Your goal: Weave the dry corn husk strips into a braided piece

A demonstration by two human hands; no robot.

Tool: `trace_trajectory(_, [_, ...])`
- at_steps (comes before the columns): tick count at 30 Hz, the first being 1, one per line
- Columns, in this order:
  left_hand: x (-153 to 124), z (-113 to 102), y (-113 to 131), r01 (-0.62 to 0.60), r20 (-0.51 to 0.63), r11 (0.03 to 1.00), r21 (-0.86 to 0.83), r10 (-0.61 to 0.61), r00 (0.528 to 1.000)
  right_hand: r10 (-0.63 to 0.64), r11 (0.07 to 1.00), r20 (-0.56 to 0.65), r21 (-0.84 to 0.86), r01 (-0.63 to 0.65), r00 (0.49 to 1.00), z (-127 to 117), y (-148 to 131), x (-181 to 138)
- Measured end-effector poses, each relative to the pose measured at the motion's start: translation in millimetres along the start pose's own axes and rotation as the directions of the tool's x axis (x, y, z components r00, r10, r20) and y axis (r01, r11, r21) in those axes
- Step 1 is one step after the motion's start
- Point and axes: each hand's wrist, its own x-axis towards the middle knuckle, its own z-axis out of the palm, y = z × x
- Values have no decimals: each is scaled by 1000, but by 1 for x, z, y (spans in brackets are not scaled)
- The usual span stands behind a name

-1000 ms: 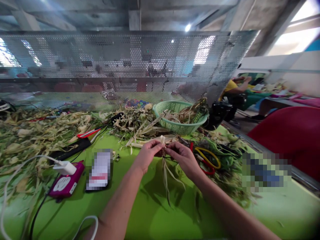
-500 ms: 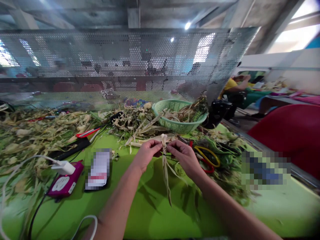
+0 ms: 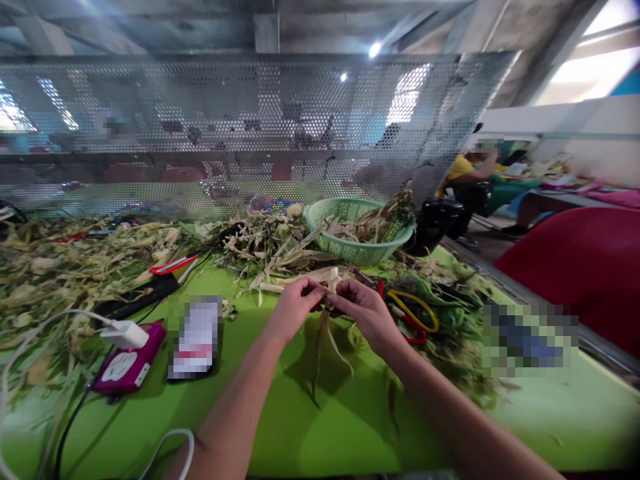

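My left hand [image 3: 299, 305] and my right hand [image 3: 366, 308] meet over the green table, fingertips pinched on a small bundle of dried husk strips [image 3: 334, 275]. The bundle's pale, knotted-looking top pokes up between the hands. Thin loose strips hang below the fingers toward the tabletop. My fingers cover its middle, so how it is bound there is hidden. Close to the right hand lie a yellow loop handle [image 3: 417, 308] and a red one [image 3: 416, 331], partly among leaves. Behind the hands are flat pieces of dry husk [image 3: 273, 287].
A green basket [image 3: 363, 253] with dry husks stands behind. Heaped plant scraps [image 3: 35, 267] cover the left. A red cutter [image 3: 175, 265], a blurred-out phone-like object [image 3: 195, 340] and a magenta power block [image 3: 127, 367] with cables lie left. A perforated metal screen [image 3: 225, 133] rises behind; a person in yellow sits far right.
The fingertips have come closer together around the bundle, with the right hand shifted slightly left. The bundle's top leans more to the right and its hanging strips have swung left.
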Motion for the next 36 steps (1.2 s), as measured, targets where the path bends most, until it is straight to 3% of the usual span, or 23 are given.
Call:
trace_trajectory(5, [-2,2,2,-10,11,999,40,9,1000,30,997,13,69,-31,999,-1,-1,0])
trace_trajectory(13, [-2,8,0,47,-51,987,-155,-56,997,72,986,67,148,-81,995,1,-4,-2])
trace_trajectory(17, [-2,5,1,43,-49,996,-79,-47,998,93,979,64,174,-103,994,1,-4,-2])
trace_trajectory(21, [-3,1,7,-62,-60,998,-1,62,996,109,984,55,138,-116,993,-1,-4,-2])
trace_trajectory(30, [-7,3,12,-98,63,995,-28,100,993,103,988,38,115,-107,994,-3,-1,0])
trace_trajectory(36, [-5,6,8,-59,-23,997,-39,58,998,107,991,45,81,-110,993,-2,-1,-1])
